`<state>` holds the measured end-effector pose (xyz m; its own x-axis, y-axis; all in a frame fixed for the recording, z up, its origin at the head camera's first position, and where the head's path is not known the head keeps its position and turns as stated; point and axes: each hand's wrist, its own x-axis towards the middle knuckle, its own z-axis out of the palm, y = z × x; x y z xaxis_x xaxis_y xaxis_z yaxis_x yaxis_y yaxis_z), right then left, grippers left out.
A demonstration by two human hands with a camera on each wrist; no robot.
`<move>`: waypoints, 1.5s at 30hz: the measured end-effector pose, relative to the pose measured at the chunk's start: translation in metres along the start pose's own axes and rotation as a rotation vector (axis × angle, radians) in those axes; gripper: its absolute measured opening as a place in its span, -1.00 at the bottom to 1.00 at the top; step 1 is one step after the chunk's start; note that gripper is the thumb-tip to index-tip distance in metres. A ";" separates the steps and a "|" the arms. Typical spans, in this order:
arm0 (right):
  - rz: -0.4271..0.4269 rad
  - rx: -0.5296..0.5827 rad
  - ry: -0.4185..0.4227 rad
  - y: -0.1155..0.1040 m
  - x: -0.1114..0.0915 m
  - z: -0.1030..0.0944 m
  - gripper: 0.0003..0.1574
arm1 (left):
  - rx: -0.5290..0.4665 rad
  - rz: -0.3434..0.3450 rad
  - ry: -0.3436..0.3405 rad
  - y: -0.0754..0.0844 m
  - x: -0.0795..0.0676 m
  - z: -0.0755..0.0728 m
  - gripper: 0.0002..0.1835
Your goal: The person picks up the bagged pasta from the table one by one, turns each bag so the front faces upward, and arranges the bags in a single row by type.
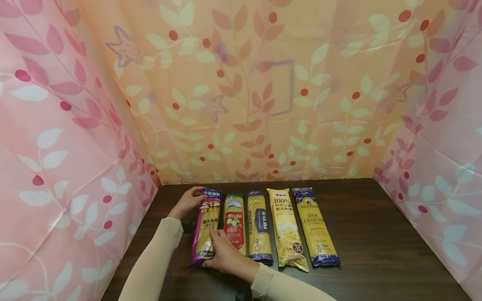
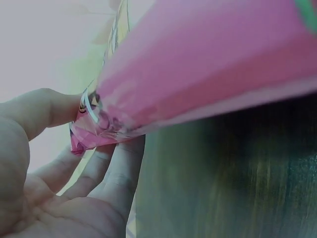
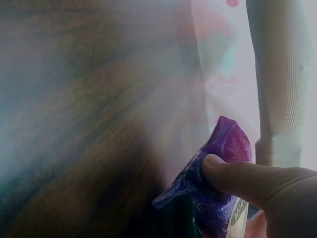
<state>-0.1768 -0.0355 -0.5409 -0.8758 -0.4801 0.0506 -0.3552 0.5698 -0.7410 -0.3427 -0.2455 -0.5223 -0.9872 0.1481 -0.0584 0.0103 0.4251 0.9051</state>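
A purple-edged pack of spaghetti (image 1: 208, 223) lies at the left end of a row of pasta packs. My left hand (image 1: 187, 203) pinches its far end; in the left wrist view the thumb is above the crimped pink wrapper (image 2: 114, 119) and several fingers are beneath. My right hand (image 1: 230, 255) grips the near end, its thumb (image 3: 237, 178) pressed on the crumpled purple wrapper in the right wrist view. Close beside this pack is a red and green olivoila pasta pack (image 1: 234, 228), partly covered by the right hand.
Further right lie a blue-ended la sicilia spaghetti pack (image 1: 259, 242), a pale yellow pasta pack (image 1: 287, 228) and a blue and yellow spaghetti pack (image 1: 316, 228). All rest on a dark wooden table (image 1: 361, 234). Patterned curtains (image 1: 248, 138) hang behind and at both sides.
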 end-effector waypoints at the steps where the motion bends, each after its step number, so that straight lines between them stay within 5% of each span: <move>1: 0.001 -0.002 0.000 0.000 0.001 0.001 0.57 | 0.016 0.000 0.004 -0.001 0.000 0.001 -0.42; 21: 0.026 -0.038 -0.044 -0.007 0.012 0.009 0.51 | 0.118 -0.009 0.013 -0.019 0.006 0.000 -0.43; 35: 0.027 -0.115 -0.124 -0.018 0.005 0.007 0.51 | 0.193 -0.050 -0.012 -0.008 -0.002 0.002 -0.41; 45: -0.056 -0.181 -0.151 -0.020 -0.006 -0.011 0.26 | 0.314 -0.053 -0.032 -0.003 -0.013 0.005 -0.38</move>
<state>-0.1681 -0.0370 -0.5193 -0.7991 -0.6007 -0.0225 -0.4666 0.6435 -0.6069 -0.3287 -0.2444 -0.5264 -0.9823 0.1443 -0.1198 0.0122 0.6867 0.7268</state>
